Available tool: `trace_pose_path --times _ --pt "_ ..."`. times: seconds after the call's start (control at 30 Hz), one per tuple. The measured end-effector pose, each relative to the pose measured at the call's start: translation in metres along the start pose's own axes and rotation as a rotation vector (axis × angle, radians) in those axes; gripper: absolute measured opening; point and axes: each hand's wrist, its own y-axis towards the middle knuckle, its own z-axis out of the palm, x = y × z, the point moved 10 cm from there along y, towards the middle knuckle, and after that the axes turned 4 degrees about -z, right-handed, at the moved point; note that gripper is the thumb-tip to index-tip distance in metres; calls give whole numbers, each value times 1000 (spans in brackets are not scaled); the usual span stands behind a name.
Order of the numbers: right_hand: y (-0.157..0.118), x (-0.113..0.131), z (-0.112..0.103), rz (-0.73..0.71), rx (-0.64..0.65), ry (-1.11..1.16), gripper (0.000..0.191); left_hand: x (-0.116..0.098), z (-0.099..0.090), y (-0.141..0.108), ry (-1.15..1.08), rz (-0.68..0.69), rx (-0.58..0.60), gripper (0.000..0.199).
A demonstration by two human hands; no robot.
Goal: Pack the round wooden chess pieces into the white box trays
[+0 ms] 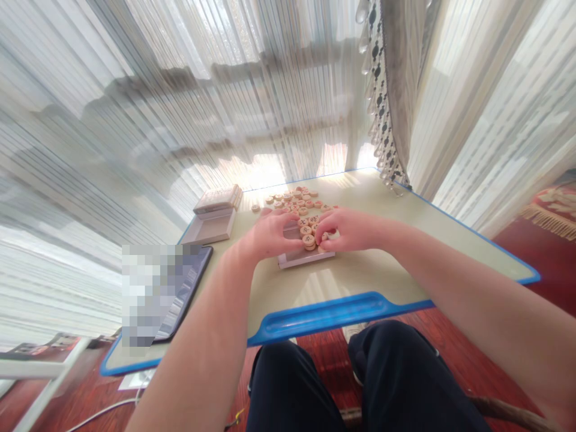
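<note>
A shallow white box tray point(306, 260) sits on the table with round wooden Chinese chess pieces point(308, 239) stacked in it, their faces marked with dark characters. My left hand point(275, 235) reaches over the tray's left side, thumb and index finger apart, the thumb tip beside the front stack. At the tray's right side, my right hand point(348, 230) has its thumb and fingers curled around a Chinese chess piece, partly hidden by the fingers. Beyond both hands lies a loose spread of more Chinese chess pieces point(302, 196).
An open box half point(209, 229) and a closed-looking box point(218, 199) stand at the table's back left. A dark-edged tablet point(191, 288) lies at the left. The table point(450, 240) has a blue rim with a molded groove point(326, 309) in front. Curtains point(270, 90) hang behind.
</note>
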Motion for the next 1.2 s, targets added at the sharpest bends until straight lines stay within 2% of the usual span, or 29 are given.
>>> trace_pose_path --times 0.2,0.47,0.53,0.63,0.73,0.8,1.0,1.1,1.2 --pt "-1 1 -4 -8 -30 21 21 0 0 0 -11 4 7 49" --pt "-5 -12 -20 132 -130 -45 23 4 1 1 -13 11 0 55" --pt "-7 -25 -29 222 -177 -119 23 4 1 1 -21 13 1 55" --pt "-19 -56 -44 463 -236 -281 25 4 1 0 -29 -9 7 54" --pt "-34 -88 -46 702 -197 -362 30 3 0 0 -34 -23 12 52" --pt "-38 -101 -40 758 -146 -367 34 3 -1 0 -34 -12 8 52" --pt "-35 -106 -34 736 -140 -350 36 14 -4 0 -70 -15 -35 57" --pt "-23 -93 -30 586 -134 -300 29 22 -3 2 -25 -47 -73 48" --pt "-13 -80 -19 442 -74 -231 24 26 -2 4 33 -56 -120 41"
